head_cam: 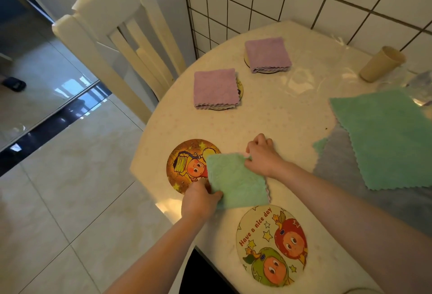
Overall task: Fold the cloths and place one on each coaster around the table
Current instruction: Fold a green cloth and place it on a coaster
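now, both hands pinching the folded green cloth (237, 181): left hand (198, 200) at near corner, right hand (263, 157) at far edge. overlapping the orange coaster (187, 165) on the desk (268, 116). slide leftward, centre it, keep the layers squared, then release.

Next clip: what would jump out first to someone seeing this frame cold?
Both hands grip a folded green fleecy cloth at the near table edge: left hand at its lower corner, right hand at its top, beside the round orange cartoon coaster. Farther back, two folded purple cloths already sit on coasters.
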